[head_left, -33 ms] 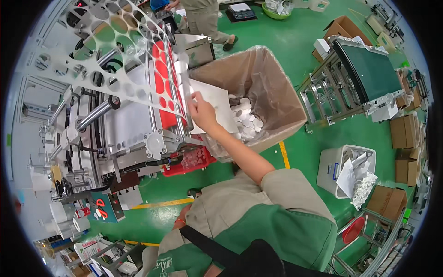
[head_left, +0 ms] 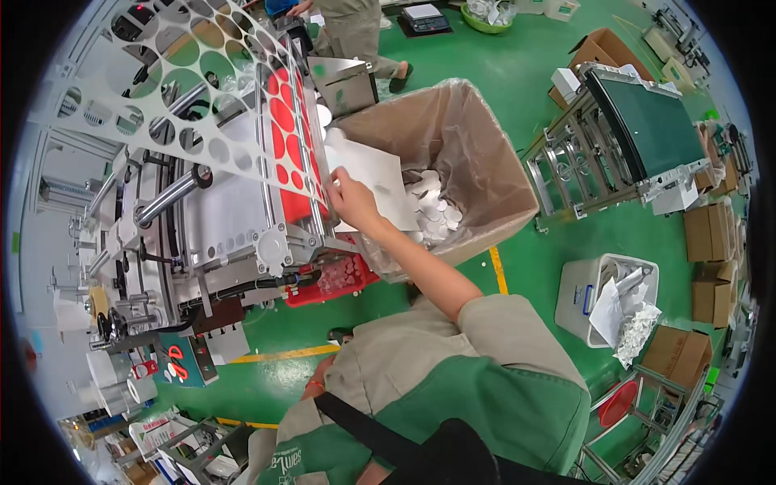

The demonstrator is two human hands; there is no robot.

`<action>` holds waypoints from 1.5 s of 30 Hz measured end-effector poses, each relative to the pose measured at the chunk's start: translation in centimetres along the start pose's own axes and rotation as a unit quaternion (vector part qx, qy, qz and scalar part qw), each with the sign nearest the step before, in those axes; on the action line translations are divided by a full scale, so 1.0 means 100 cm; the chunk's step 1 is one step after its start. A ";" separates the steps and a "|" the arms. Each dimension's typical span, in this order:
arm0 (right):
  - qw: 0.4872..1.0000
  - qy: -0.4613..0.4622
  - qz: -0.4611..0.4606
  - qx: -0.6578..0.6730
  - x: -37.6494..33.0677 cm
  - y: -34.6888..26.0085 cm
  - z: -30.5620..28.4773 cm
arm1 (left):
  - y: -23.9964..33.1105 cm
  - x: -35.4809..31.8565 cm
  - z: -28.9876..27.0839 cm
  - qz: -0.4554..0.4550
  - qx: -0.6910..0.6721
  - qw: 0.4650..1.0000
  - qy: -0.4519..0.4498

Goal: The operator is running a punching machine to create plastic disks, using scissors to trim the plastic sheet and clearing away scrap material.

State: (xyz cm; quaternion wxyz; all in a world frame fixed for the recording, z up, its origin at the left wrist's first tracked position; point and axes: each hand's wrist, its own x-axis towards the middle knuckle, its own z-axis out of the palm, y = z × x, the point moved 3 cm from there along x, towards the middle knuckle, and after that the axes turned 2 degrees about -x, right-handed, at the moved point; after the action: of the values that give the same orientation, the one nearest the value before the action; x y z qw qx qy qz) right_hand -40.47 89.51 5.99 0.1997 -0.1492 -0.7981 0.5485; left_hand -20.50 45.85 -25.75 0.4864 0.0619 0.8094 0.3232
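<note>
Currently, right hand (head_left: 349,198): my fingers closed on the white sheet (head_left: 373,182), at the lined box's (head_left: 485,182) left rim.
Left hand: not visible.
Box contents: white discs (head_left: 436,212).

Head-worn fisheye looks steeply down, close over machine (head_left: 234,202), rim perhaps distorted.

The thin perforated sheet (head_left: 202,89) is white, patterned with rows of round holes. The machine's flat bed (head_left: 295,153) is red with lighter red circles. The cardboard box (head_left: 477,162) is brown, lined in clear plastic and holding white round discs (head_left: 436,210). The painted floor (head_left: 525,73) is green with a yellow line.
</note>
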 end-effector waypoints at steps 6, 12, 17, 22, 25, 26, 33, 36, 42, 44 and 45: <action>1.000 0.021 -0.020 -0.001 0.010 -0.017 -0.018 | 0.002 -0.008 0.002 -0.006 -0.004 1.000 0.003; 0.996 0.015 -0.048 -0.079 0.005 -0.001 0.007 | -0.002 -0.017 0.007 -0.011 -0.012 1.000 0.012; 0.999 0.017 -0.022 -0.016 0.009 0.005 -0.005 | 0.000 -0.021 0.006 -0.017 -0.013 1.000 0.012; 0.999 0.048 -0.013 0.013 0.008 -0.007 -0.004 | -0.009 -0.018 0.015 -0.012 -0.020 1.000 0.019; 0.996 -0.048 -0.035 -0.063 0.003 0.007 0.007 | -0.008 -0.021 0.014 -0.016 -0.014 1.000 0.014; 0.998 -0.038 -0.029 -0.051 0.005 0.012 0.004 | -0.005 -0.021 0.012 -0.017 -0.012 1.000 0.012; 0.992 0.106 -0.026 0.070 0.012 -0.013 -0.021 | -0.008 -0.023 0.018 -0.014 -0.018 1.000 0.016; 0.998 0.006 -0.023 -0.051 0.007 0.008 0.000 | -0.006 -0.024 0.015 -0.012 -0.011 1.000 0.011; 0.998 0.042 -0.038 0.017 0.008 -0.014 -0.005 | -0.017 -0.027 0.026 -0.005 -0.026 0.999 0.024; 0.995 0.082 -0.035 0.035 0.016 -0.006 -0.022 | -0.005 -0.029 0.019 -0.008 -0.011 1.000 0.015; 0.993 0.103 -0.037 0.038 0.018 -0.004 -0.019 | -0.004 -0.033 0.018 -0.006 -0.008 1.000 0.018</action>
State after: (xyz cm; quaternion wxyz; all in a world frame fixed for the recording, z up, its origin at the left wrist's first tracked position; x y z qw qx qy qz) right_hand -41.10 91.78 7.24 0.3061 -0.1675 -0.7570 0.5524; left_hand -17.23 45.04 -24.12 0.4743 0.0476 0.8157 0.3278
